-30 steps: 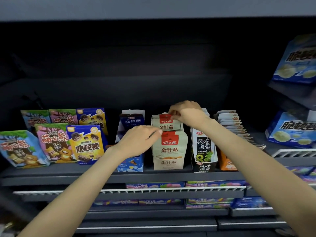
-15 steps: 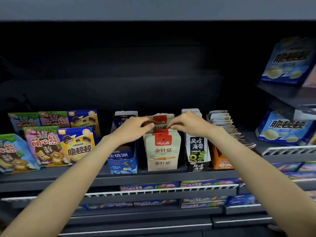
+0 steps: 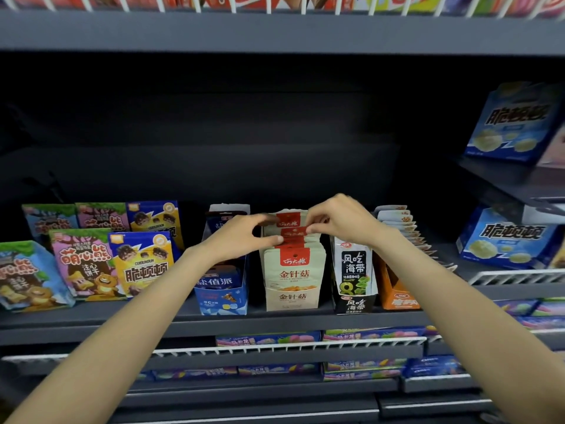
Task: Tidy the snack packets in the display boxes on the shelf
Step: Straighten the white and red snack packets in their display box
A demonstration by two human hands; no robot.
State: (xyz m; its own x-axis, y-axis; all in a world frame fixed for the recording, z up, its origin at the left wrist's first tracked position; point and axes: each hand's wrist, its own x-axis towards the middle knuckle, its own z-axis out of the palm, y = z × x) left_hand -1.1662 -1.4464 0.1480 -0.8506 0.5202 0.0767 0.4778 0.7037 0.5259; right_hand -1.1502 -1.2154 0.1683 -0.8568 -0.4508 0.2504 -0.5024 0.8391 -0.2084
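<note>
Beige packets [image 3: 294, 270] with red tops standing in a row inside a beige box [image 3: 290, 298] near the shelf's [image 3: 91, 319] front edge, middle. Left hand [image 3: 241, 240] pinching the row's left side; right hand [image 3: 339, 221] pinching a rear packet's red top. Blue box [image 3: 221, 293] just left, black box [image 3: 354, 301] just right.

four display boxes [image 3: 292, 296] stand in a row; two hands [image 3: 241, 237] reach the beige one.

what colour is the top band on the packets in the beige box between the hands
Red, with white lettering, on the beige packets; the head view shows it.
</note>
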